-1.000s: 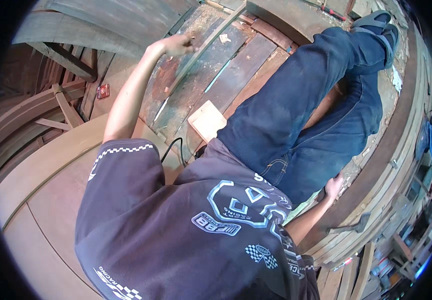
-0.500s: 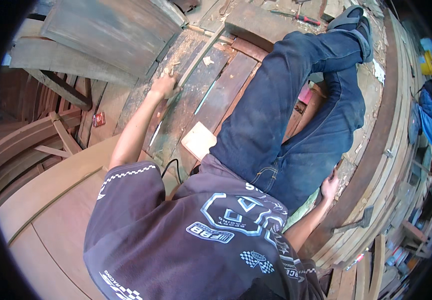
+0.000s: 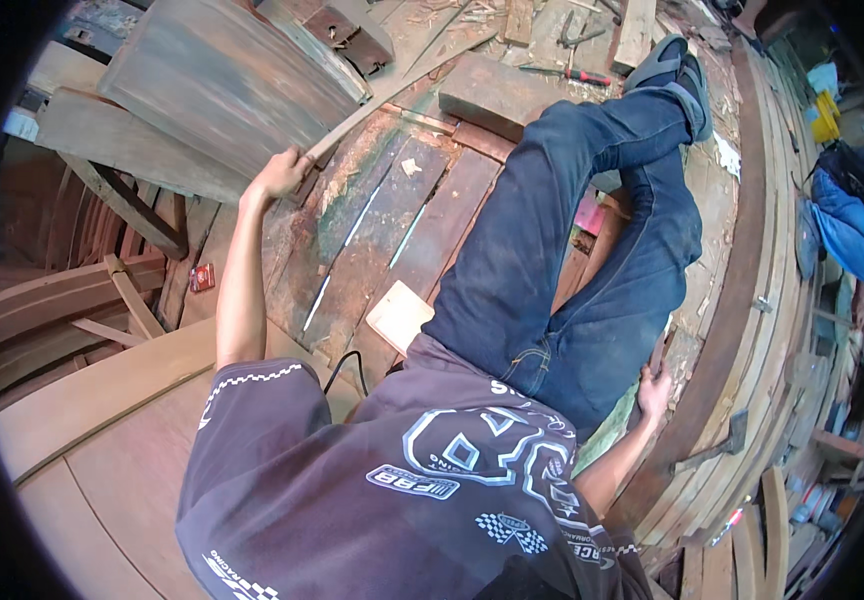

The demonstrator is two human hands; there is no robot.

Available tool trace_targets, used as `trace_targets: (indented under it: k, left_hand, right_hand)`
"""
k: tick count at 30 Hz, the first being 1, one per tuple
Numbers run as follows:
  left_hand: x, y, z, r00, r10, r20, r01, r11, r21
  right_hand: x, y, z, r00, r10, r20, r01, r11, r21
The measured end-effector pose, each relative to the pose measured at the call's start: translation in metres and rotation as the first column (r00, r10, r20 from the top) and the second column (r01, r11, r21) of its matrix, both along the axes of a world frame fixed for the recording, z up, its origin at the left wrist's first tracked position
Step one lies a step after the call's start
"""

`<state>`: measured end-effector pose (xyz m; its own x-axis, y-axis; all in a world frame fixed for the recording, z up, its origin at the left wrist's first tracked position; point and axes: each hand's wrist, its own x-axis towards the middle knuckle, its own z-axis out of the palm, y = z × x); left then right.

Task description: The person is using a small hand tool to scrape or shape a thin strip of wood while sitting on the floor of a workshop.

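My left hand (image 3: pixel 282 173) is closed around the near end of a long, thin wooden strip (image 3: pixel 392 92). The strip slants away to the far right, lifted over the worn plank floor (image 3: pixel 347 215). Low beside my right thigh is my right hand (image 3: pixel 655 392), its fingers curled. A narrow brownish piece (image 3: pixel 658 354) shows at those fingertips, too small to name. Between my left arm and my legs lies a pale square board (image 3: pixel 401 316). A thick wooden block (image 3: pixel 497 100) rests beyond my left knee.
At the left a wide grey board (image 3: pixel 227 85) leans on a timber frame, near a small red packet (image 3: pixel 202 277). A red-handled tool (image 3: pixel 587 77) lies by my feet. Stacked long planks (image 3: pixel 752 250) and a hammer (image 3: pixel 717 445) are at the right, curved timbers (image 3: pixel 72 290) at the left.
My left hand has moved left and farther away, swinging the wooden strip with it toward the leaning board. My right hand stays beside my thigh. The whole view has shifted slightly.
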<state>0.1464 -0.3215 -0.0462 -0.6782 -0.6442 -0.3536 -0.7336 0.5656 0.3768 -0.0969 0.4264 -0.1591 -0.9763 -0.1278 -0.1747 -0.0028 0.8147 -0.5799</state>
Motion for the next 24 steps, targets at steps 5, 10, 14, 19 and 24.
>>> trace_targets:
  k: [5, 10, 14, 19, 24]
  left_hand:
    - [0.001, 0.004, 0.039, 0.992, 0.02, -0.122, -0.054, 0.959, -0.28]
    - [-0.01, 0.028, 0.048, 0.97, -0.03, -0.241, -0.026, 0.975, -0.223]
    - [-0.031, 0.048, 0.043, 0.89, -0.159, -0.428, 0.097, 0.982, -0.162]
    - [-0.06, 0.113, 0.059, 0.789, -0.316, -0.526, 0.312, 0.945, -0.1]
    - [-0.087, 0.198, 0.102, 0.707, -0.563, -0.427, 0.579, 0.808, -0.108]
  right_hand:
    - [-0.002, 0.0, 0.003, 1.0, 0.027, 0.008, -0.027, 0.999, -0.03]
    - [0.005, -0.015, 0.031, 0.999, -0.035, -0.032, 0.039, 0.992, 0.116]
    - [0.013, -0.014, 0.04, 0.995, 0.003, -0.098, 0.004, 0.998, 0.066]
    - [0.028, -0.016, 0.078, 0.999, -0.012, -0.051, 0.023, 0.976, 0.217]
    - [0.042, 0.05, 0.058, 0.999, -0.023, -0.04, 0.034, 0.951, 0.307]
